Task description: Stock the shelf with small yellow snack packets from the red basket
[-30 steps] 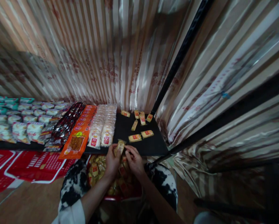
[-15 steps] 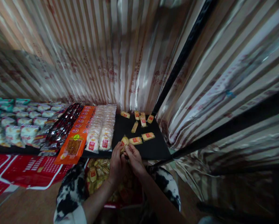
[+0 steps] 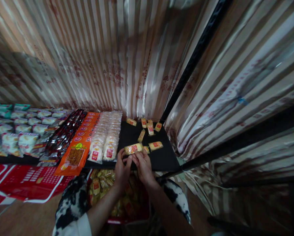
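Note:
Between both hands, over the front edge of a black shelf [image 3: 161, 162], is a yellow snack packet [image 3: 133, 148] with a red label, lying crosswise. My left hand [image 3: 123, 167] grips its left end with curled fingers. My right hand [image 3: 142, 164] closes on its right part, fingertips over the wrapper. Just behind my right fingers, another yellow packet [image 3: 146, 149] is partly hidden. Further back on the shelf lie several matching packets [image 3: 150, 128], loosely scattered, with one packet [image 3: 156, 145] off to the right. Below my hands a red basket [image 3: 147, 214] holds many more of them.
Left along the shelf stand clear-wrapped white snack packs [image 3: 110, 141], an orange pretzel-stick pack [image 3: 75, 154], dark shiny packets [image 3: 63, 137] and white bags [image 3: 27, 141]. A red basket [image 3: 33, 180] sits at lower left. A black metal post [image 3: 186, 77] and striped curtain [image 3: 137, 59] bound the shelf.
The packet in my hands has turned from steeply tilted to nearly level, lying crosswise with its label showing. It now covers more of the packet behind it.

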Tool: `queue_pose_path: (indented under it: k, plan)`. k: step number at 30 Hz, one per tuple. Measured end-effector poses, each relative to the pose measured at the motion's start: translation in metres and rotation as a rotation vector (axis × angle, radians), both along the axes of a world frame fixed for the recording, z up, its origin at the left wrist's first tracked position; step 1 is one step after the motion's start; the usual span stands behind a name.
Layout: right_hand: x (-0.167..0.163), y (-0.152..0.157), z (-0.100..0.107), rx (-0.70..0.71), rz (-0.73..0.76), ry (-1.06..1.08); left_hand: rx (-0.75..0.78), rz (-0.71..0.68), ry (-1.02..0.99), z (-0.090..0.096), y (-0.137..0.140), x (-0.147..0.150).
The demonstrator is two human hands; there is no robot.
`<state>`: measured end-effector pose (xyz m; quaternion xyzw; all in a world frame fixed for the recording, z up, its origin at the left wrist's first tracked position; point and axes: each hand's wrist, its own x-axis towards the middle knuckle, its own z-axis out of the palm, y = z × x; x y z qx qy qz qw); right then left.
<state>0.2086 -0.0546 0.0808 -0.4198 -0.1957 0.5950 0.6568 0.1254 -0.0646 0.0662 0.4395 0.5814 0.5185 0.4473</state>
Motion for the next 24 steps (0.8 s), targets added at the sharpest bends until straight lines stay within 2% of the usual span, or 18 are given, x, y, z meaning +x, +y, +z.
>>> queue_pose_path:
  k: [5,9,15,17,20,22,24]
  plan:
    - [-0.001,-0.004,-0.001,-0.008,-0.031,-0.026,-0.025,0.062,-0.160,0.004,0.011,0.005]
    - [0.005,-0.004,-0.004,-0.025,0.034,-0.153,-0.040,0.095,-0.236,0.010,0.020,0.004]
    - [0.023,0.015,-0.005,-0.056,0.127,-0.351,-0.022,0.042,-0.146,0.033,0.040,-0.006]
    - [0.029,0.027,-0.004,-0.029,0.104,-0.434,0.000,0.023,-0.107,0.039,0.049,-0.010]
    - [0.037,0.048,-0.002,0.094,0.079,-0.565,0.033,-0.033,-0.057,0.042,0.064,-0.013]
    - [0.040,0.063,-0.001,0.167,0.144,-0.631,0.047,-0.069,-0.039,0.041,0.076,-0.014]
    - [0.041,0.077,0.000,0.181,0.230,-0.677,0.056,-0.053,-0.030,0.038,0.089,-0.013]
